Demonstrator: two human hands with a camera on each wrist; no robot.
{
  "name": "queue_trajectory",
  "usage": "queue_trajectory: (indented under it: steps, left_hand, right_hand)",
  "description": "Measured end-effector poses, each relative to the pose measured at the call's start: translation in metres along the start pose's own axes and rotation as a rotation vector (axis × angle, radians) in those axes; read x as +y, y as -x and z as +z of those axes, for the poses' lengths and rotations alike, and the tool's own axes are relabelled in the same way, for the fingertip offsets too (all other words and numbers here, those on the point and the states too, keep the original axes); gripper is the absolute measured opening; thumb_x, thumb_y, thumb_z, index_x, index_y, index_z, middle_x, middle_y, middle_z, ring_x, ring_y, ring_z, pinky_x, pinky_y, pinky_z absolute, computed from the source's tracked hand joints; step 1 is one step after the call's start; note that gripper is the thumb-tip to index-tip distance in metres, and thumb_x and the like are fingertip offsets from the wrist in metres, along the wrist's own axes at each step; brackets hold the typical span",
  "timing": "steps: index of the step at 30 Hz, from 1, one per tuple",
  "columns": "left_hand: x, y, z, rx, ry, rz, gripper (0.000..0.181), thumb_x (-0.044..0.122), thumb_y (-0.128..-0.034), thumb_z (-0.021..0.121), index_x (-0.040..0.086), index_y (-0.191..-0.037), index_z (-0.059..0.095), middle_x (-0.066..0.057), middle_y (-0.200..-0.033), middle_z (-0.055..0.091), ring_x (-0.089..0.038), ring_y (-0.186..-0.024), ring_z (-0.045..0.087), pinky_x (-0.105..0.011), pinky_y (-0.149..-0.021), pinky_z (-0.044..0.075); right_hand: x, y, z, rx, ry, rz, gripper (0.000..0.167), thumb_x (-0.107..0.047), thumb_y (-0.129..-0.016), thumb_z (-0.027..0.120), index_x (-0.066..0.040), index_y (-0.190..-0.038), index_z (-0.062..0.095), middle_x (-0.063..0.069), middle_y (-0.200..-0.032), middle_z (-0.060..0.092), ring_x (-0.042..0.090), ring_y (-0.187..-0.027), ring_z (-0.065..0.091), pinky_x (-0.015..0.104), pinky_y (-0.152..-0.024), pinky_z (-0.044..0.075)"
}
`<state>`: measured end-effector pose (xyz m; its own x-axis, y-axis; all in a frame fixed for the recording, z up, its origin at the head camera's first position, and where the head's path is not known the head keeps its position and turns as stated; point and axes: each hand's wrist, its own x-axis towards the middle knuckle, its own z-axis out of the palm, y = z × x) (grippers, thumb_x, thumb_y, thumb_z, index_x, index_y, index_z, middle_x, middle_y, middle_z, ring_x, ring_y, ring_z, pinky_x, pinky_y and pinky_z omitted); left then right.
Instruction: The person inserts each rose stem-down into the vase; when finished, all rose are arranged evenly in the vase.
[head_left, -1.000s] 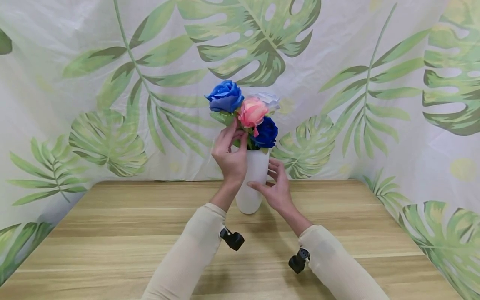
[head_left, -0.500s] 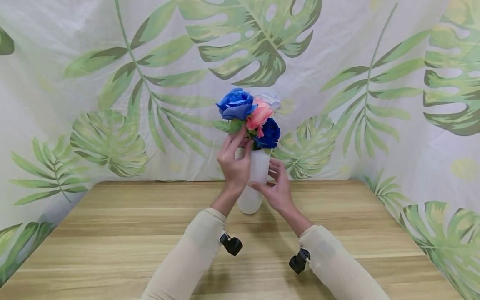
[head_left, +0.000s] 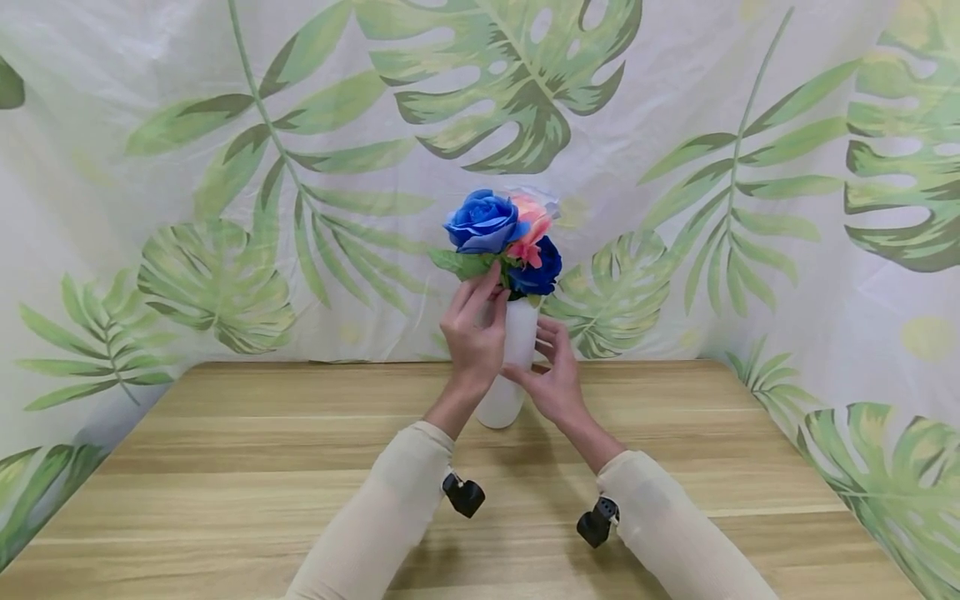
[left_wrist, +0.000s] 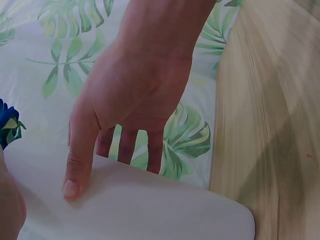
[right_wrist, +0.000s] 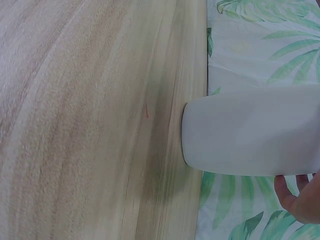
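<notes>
In the head view a white vase (head_left: 519, 340) stands upright near the table's back edge. My left hand (head_left: 472, 337) pinches a lighter blue rose (head_left: 486, 222) just below its bloom and green leaf (head_left: 461, 262), beside the vase's mouth. The stem is mostly hidden by the fingers. A dark blue rose (head_left: 538, 268), a pink flower (head_left: 534, 233) and a pale flower (head_left: 552, 204), partly covered, rise from the vase. My right hand (head_left: 558, 382) holds the vase's right side. Its thumb (left_wrist: 77, 172) lies on the vase's front in the left wrist view, the fingers behind.
The wooden table (head_left: 300, 467) ends right behind the vase. Beyond it hangs a white cloth (head_left: 465, 83) printed with green leaves. A small black camera (head_left: 463, 495) sticks out from the left sleeve, another black camera (head_left: 597, 522) from the right.
My left hand has shifted right and slightly down, bringing the lighter blue rose lower and closer to the other flowers. The pink flower is pushed a little right. My right hand stays put.
</notes>
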<state>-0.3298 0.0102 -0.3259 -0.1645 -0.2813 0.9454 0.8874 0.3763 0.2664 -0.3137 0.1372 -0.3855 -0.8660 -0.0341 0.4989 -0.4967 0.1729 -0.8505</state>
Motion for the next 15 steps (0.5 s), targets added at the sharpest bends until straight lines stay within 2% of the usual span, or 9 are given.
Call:
queue_trajectory:
  steps: [6,10,15]
  left_hand:
    - [0.0018,0.0002,0.0018,0.004,-0.01,0.02,0.031,-0.012,-0.087,0.076,-0.008,-0.118,0.074,-0.02,-0.1,0.073,-0.032,-0.086,0.072,-0.04,-0.079,0.065]
    - [0.0029,0.0016,0.0018,0.011,-0.062,0.025,0.031,-0.011,-0.0856,0.078,-0.007,-0.116,0.075,-0.019,-0.099,0.075,-0.033,-0.089,0.072,-0.042,-0.083,0.061]
    - [0.0039,0.0034,0.0013,-0.013,-0.102,-0.031,0.031,-0.007,-0.0864,0.079,-0.006,-0.117,0.075,-0.016,-0.097,0.076,-0.031,-0.089,0.073,-0.043,-0.087,0.053]
  right_hand:
    - [0.0002,-0.0006,0.0006,0.007,-0.003,-0.01,0.076,0.002,-0.085,0.083,-0.006,-0.147,0.04,0.023,-0.147,0.05,0.042,-0.132,0.054,0.063,-0.099,0.053]
    - [0.0015,-0.0011,0.0007,0.007,-0.021,-0.014,0.077,0.002,-0.084,0.084,-0.005,-0.147,0.04,0.025,-0.146,0.05,0.043,-0.131,0.054,0.065,-0.098,0.052]
    - [0.0027,-0.0015,0.0002,0.011,-0.017,-0.013,0.077,0.002,-0.084,0.084,-0.004,-0.146,0.04,0.025,-0.146,0.05,0.044,-0.131,0.054,0.064,-0.098,0.053]
